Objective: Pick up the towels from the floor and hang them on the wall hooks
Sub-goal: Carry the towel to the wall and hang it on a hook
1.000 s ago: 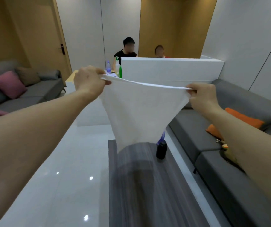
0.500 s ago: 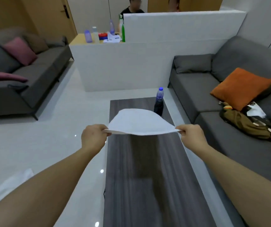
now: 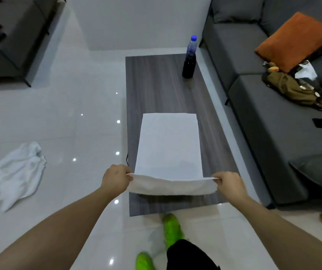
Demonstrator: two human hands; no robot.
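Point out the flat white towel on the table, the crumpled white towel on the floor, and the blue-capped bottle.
flat white towel point(image 3: 168, 145), head view, its middle.
crumpled white towel point(image 3: 14, 175), head view, its middle.
blue-capped bottle point(image 3: 189, 63), head view, dark lower body.

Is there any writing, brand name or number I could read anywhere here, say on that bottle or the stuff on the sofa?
None can be read.
Bottle on the table: its label is a dark band, with no legible print.
Crumpled white wrapper on the sofa: dark marks, too blurred to read.
White towel in the hands, and the towel on the floor: plain, no text.
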